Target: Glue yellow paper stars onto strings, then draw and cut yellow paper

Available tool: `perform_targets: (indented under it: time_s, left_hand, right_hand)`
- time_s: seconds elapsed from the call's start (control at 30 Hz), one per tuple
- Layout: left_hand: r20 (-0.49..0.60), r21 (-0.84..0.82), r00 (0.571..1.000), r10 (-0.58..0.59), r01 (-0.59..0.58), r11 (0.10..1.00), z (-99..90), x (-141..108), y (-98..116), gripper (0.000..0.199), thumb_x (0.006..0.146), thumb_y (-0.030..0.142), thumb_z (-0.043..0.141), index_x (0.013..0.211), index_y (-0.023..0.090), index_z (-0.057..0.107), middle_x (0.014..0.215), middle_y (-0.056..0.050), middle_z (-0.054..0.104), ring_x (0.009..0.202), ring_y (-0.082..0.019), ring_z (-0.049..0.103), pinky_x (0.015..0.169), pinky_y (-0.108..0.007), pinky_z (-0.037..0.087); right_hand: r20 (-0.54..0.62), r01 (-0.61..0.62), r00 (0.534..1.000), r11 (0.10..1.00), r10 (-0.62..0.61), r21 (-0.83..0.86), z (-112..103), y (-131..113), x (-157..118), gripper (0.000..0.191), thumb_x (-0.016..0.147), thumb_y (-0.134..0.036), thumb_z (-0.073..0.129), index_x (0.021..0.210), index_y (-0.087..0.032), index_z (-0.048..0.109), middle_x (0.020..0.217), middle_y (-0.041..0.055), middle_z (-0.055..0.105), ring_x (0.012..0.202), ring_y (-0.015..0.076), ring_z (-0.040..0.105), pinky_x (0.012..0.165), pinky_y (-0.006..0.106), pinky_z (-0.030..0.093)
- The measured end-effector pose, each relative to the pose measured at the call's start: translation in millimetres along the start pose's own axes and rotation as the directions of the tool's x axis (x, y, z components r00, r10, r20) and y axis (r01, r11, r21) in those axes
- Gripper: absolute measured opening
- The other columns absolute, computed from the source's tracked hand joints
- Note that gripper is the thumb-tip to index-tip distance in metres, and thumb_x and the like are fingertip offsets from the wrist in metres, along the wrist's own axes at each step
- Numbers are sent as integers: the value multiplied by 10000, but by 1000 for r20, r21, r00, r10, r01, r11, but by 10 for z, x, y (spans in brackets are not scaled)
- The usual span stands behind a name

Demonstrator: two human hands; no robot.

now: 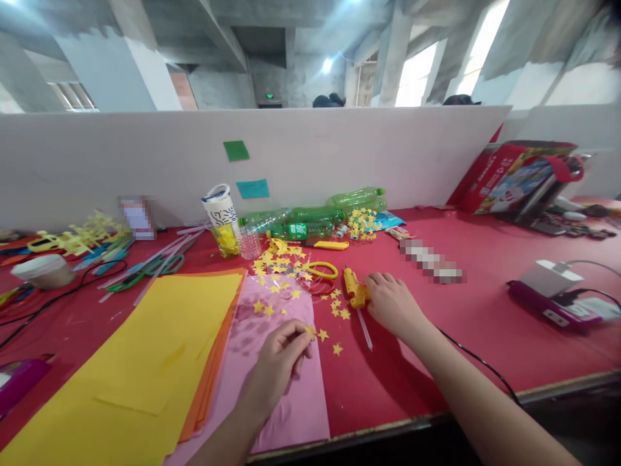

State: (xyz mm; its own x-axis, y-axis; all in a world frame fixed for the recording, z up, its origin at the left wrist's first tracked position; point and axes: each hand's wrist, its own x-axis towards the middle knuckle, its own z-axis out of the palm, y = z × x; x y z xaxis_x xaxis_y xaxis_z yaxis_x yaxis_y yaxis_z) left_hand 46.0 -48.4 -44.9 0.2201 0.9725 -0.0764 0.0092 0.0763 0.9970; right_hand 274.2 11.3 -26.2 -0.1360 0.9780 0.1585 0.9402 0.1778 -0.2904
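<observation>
Above the pink sheet [291, 414], my left hand [286, 349] pinches a small yellow star [310, 332] between thumb and fingertips. My right hand [392, 301] is closed round the handle of a yellow glue gun [356, 289], which lies on the red table with its nozzle pointing away. A clear glue stick [365, 330] extends from its back end. Loose yellow stars [337, 349] lie between my hands, and more are scattered on the pink sheet and beyond it. Yellow-handled scissors [323, 270] rest left of the glue gun.
Yellow sheets [121, 362] cover orange ones at the left. Behind are green bottles [315, 215], a yellow cutter [331, 245], a white-topped cup [220, 217] and green scissors [145, 272]. At right are a purple power strip [548, 307], a black cable [478, 359] and a red box [504, 175].
</observation>
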Motion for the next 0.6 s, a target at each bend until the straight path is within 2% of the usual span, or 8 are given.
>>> perform_targets:
  time_s: [0.1, 0.2, 0.33, 0.4, 0.43, 0.5, 0.57, 0.6]
  left_hand:
    - [-3, 14, 1000, 5, -5, 1000, 8, -1, -7, 250, 873, 330, 491, 688, 163, 514, 623, 37, 535, 399, -32, 366, 410, -177, 296]
    - [-24, 48, 1000, -6, 8, 999, 21, -23, 9, 248, 863, 342, 506, 690, 165, 523, 624, 36, 530, 419, -41, 371, 422, -178, 320]
    - [-25, 103, 998, -55, 57, 993, -2, -97, 138, 242, 853, 372, 515, 722, 171, 546, 632, 36, 528, 426, -47, 369, 411, -179, 314]
    - [-37, 152, 999, -34, 40, 988, -43, -133, 253, 236, 849, 373, 521, 740, 169, 569, 657, 29, 549, 436, -45, 373, 421, -178, 310]
    - [-47, 172, 999, 2, 6, 985, -68, -145, 312, 226, 841, 363, 532, 736, 168, 577, 650, 29, 549, 446, -47, 382, 433, -177, 318]
    - [-98, 194, 994, 50, -31, 981, -122, -157, 412, 235, 829, 356, 542, 692, 166, 566, 615, 37, 528, 448, -48, 377, 441, -176, 319]
    - [-147, 194, 987, 61, -31, 981, -169, -155, 468, 225, 820, 353, 542, 696, 168, 573, 599, 40, 522, 438, -49, 374, 433, -177, 310]
    - [-169, 192, 984, 58, -25, 981, -187, -152, 478, 216, 816, 351, 541, 707, 168, 579, 597, 40, 526, 430, -49, 371, 428, -178, 306]
  right_hand:
    - [16, 1, 1000, 998, 0, -56, 92, 190, 86, 339, 684, 13, 513, 982, -98, 628, 1025, 175, 614, 969, 282, 564, 799, 338, 384]
    - [22, 16, 1000, 999, -15, -35, 143, 240, 113, 351, 661, 2, 519, 978, -101, 629, 1018, 156, 603, 902, 245, 585, 776, 308, 407]
    - [-38, -11, 999, 999, 12, 46, 10, 201, 62, 322, 703, -86, 540, 1019, -116, 592, 1007, 121, 616, 890, 225, 596, 749, 286, 441]
    - [-67, -7, 998, 989, 17, 147, -110, 115, -19, 269, 768, -143, 499, 1025, -159, 573, 940, 74, 641, 833, 202, 612, 695, 274, 463]
    - [-92, 6, 996, 952, 23, 304, -168, 50, -75, 225, 783, -172, 496, 992, -182, 580, 876, 52, 651, 780, 199, 620, 646, 272, 472]
    - [-86, 97, 995, 809, -57, 580, -259, -111, -204, 178, 814, -282, 533, 970, -220, 589, 866, 35, 670, 803, 212, 638, 643, 281, 499]
    - [-59, 117, 992, 683, -108, 721, -299, -281, -336, 211, 808, -355, 590, 967, -217, 591, 911, 44, 688, 817, 218, 653, 661, 289, 521]
    - [-45, 128, 989, 655, -141, 745, -297, -355, -394, 221, 815, -360, 594, 979, -212, 597, 917, 50, 690, 811, 215, 657, 656, 286, 526]
